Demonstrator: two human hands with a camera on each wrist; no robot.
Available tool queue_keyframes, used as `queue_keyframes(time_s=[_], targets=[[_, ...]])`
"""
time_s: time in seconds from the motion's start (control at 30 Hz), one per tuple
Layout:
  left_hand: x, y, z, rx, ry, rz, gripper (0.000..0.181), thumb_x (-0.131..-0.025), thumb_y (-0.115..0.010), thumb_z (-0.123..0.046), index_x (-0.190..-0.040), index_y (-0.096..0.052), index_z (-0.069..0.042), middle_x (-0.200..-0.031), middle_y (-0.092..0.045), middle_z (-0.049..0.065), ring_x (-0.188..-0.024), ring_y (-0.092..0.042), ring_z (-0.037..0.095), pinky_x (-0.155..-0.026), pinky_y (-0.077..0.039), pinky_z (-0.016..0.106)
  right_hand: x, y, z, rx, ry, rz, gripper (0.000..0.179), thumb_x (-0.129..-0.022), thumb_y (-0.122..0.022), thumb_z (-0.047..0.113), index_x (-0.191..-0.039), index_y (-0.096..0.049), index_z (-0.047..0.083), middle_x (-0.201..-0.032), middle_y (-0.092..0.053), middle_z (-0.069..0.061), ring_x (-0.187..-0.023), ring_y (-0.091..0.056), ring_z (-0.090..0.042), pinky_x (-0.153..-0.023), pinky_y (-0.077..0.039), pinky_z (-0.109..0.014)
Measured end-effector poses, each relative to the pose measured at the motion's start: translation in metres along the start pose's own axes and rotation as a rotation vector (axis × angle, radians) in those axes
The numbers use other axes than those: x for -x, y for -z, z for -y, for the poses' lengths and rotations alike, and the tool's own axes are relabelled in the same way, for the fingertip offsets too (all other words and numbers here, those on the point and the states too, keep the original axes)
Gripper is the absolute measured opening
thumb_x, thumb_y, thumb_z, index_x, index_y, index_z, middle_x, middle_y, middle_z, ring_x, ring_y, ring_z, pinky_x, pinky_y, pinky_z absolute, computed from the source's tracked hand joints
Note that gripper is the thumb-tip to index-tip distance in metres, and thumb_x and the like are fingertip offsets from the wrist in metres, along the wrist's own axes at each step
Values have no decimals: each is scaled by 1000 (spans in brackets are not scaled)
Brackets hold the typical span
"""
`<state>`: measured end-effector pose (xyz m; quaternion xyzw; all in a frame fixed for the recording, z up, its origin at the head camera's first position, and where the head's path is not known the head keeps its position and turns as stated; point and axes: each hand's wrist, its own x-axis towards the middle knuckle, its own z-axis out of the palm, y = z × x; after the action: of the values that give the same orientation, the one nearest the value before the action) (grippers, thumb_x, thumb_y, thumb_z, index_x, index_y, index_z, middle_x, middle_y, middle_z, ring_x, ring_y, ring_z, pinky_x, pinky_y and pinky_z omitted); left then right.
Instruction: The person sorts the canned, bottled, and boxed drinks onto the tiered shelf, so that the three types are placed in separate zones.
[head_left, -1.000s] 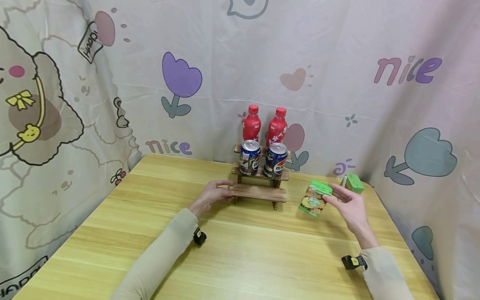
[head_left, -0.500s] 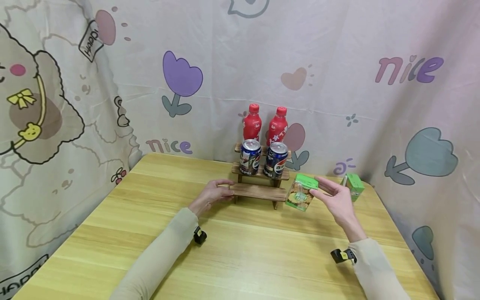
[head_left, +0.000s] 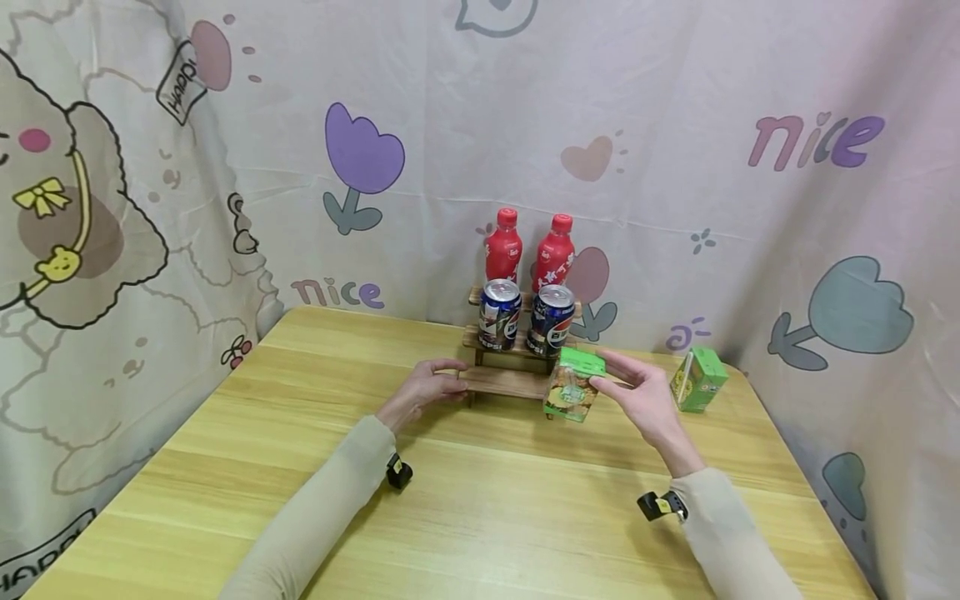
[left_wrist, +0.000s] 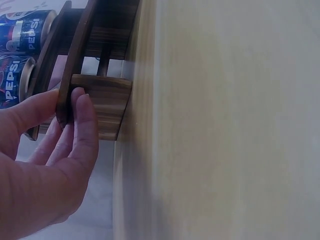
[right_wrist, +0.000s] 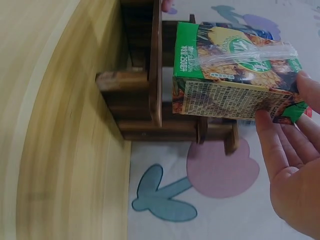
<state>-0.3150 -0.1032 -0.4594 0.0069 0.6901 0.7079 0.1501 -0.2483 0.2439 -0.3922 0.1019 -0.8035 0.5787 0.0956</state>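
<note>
A small wooden tiered stand (head_left: 502, 382) holds drinks on its upper steps. My left hand (head_left: 424, 392) grips the left end of its lowest step; in the left wrist view thumb and fingers (left_wrist: 86, 125) pinch the board's end. Between the thumb and fingers of my right hand (head_left: 647, 402) is a green juice carton (head_left: 573, 385) with pineapple pictures and a straw in clear wrap on its side. In the head view the carton overlaps the right end of the lowest step. The right wrist view shows the carton (right_wrist: 235, 75) close beside the step boards.
Two Pepsi cans (head_left: 500, 315) stand on the middle step, and two red bottles (head_left: 504, 246) on the top one. A second green carton (head_left: 700, 381) stands on the wooden table (head_left: 465, 517) at the right. A printed curtain (head_left: 465, 125) hangs behind.
My right hand has carried the juice carton leftward from the right side of the table to the stand's lowest step. The left hand has stayed on the stand.
</note>
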Motion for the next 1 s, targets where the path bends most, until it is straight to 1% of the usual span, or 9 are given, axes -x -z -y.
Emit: queue_keyframes(time_s=[0.23,0.33,0.53,0.7,0.83,1.0], targets=[[-1,0,1,6,2,5,45,-87,-64,8,-131,-56,3,-101,-67,12,-78,-69,17,-88,-60,35,-7,-20,10,-60,9,15,53,-85,-77,13,-133,-59,1,-136,-58,-17,-109,-63,1,-93,-53,-17],[-2,1,1,13,-2,9,45,-88,-64,8,-131,-55,4,-100,-67,11,-78,-69,17,-87,-60,35,-10,-28,12,-67,12,24,52,-85,-77,13,-133,-59,1,-136,-59,-15,-113,-63,-6,-93,-53,-17],[-1,1,1,12,11,6,44,-88,-63,8,-132,-56,3,-91,-67,7,-78,-70,17,-88,-60,37,-17,-41,15,-63,32,42,49,-86,-77,14,-131,-62,5,-135,-61,-13,-119,-62,-19,-95,-54,-21],[0,0,1,16,7,12,44,-88,-62,9,-132,-55,4,-91,-67,7,-78,-70,18,-90,-59,39,-22,-50,19,-64,53,51,47,-86,-76,14,-131,-62,8,-134,-62,-12,-122,-61,-22,-96,-54,-23],[0,0,1,9,5,13,45,-89,-62,8,-133,-54,4,-93,-67,8,-79,-70,18,-92,-58,40,-27,-57,22,-55,76,64,47,-87,-75,17,-132,-62,10,-133,-63,-11,-123,-60,-25,-94,-54,-22],[-1,1,1,3,1,14,45,-90,-61,7,-134,-54,3,-96,-67,10,-81,-70,20,-95,-57,43,-35,-67,25,-81,94,74,46,-88,-75,14,-131,-62,8,-132,-63,-13,-123,-60,-26,-92,-54,-19]])
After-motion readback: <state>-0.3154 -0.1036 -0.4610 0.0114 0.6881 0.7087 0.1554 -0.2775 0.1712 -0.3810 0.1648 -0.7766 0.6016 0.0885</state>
